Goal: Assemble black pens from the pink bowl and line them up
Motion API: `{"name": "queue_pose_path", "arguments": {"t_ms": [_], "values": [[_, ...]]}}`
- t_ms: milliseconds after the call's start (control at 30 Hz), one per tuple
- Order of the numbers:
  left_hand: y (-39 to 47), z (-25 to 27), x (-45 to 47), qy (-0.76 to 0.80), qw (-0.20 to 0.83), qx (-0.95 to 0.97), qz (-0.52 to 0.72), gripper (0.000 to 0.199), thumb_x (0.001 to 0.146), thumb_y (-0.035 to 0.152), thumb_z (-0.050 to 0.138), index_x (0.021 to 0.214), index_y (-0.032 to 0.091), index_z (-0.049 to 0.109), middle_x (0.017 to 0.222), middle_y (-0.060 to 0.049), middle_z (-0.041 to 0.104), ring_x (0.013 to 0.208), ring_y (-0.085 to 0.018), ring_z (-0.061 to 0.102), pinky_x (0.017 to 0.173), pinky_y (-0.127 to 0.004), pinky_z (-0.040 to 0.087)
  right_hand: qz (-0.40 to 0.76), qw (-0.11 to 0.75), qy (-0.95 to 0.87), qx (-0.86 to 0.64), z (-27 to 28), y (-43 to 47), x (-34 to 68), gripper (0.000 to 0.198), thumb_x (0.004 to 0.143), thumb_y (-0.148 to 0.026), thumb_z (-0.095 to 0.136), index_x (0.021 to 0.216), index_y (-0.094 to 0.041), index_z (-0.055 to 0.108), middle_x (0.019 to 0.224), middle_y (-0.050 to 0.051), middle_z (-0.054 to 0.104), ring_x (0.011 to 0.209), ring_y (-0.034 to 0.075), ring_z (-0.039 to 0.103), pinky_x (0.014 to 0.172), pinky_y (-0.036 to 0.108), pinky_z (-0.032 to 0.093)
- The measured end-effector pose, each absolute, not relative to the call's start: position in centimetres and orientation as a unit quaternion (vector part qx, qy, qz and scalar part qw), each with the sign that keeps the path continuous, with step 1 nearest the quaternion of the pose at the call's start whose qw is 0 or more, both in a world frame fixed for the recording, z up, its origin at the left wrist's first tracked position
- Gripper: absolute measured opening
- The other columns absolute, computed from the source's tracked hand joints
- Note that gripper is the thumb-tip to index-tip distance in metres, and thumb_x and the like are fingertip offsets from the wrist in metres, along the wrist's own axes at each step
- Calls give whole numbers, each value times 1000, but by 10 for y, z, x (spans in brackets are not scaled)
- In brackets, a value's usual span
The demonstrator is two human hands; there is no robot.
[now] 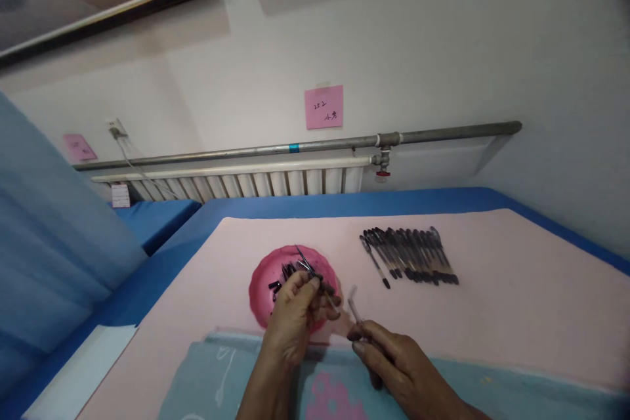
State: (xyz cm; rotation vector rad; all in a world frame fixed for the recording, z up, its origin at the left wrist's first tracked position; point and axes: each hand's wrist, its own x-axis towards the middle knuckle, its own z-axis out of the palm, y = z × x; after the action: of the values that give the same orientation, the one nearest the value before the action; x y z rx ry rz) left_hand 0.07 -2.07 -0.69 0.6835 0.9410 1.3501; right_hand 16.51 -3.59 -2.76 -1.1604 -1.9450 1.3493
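Note:
My left hand (298, 308) is closed over the near right part of a pink scalloped plate (258, 275), pinching a thin dark pen refill (305, 260) that slants up to the left. Dark pen parts (290, 269) lie in the plate, partly hidden by that hand. To the right, my right hand (391, 357) is closed around a clear pen barrel (354, 310), whose upper end points toward my left hand without touching it. A row of black-capped pens (411, 256) lies side by side on the pink cloth, with one pen (375, 262) slightly apart at its left end.
The pink cloth (516, 289) covers a blue-edged table (344, 203). A teal cloth (221, 374) lies along the near edge, and a white sheet (83, 367) at the near left. Blue curtain (54, 243) hangs left; a radiator (275, 182) and pipe (447, 134) run along the wall.

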Motion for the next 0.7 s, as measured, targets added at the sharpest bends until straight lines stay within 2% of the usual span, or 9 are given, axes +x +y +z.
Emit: {"name": "queue_pose_path", "arguments": {"t_ms": [167,700], "values": [[-22,-2,1,385,628,241,632,25,65,24,68,79,15,49,69,-2,62,63,-13,63,58,-24,50,479,209,-749,-408,-36,-36,165,26,86,-40,38,79,-18,51,54,-6,43,50,11,48,52,21,37],[-23,-6,3,420,594,312,611,23,70,29,64,81,15,50,72,-2,60,64,-13,61,56,-23,49,458,182,-767,-411,-34,-35,165,24,86,-37,37,73,-19,46,56,-4,44,53,11,46,53,22,35]]}}
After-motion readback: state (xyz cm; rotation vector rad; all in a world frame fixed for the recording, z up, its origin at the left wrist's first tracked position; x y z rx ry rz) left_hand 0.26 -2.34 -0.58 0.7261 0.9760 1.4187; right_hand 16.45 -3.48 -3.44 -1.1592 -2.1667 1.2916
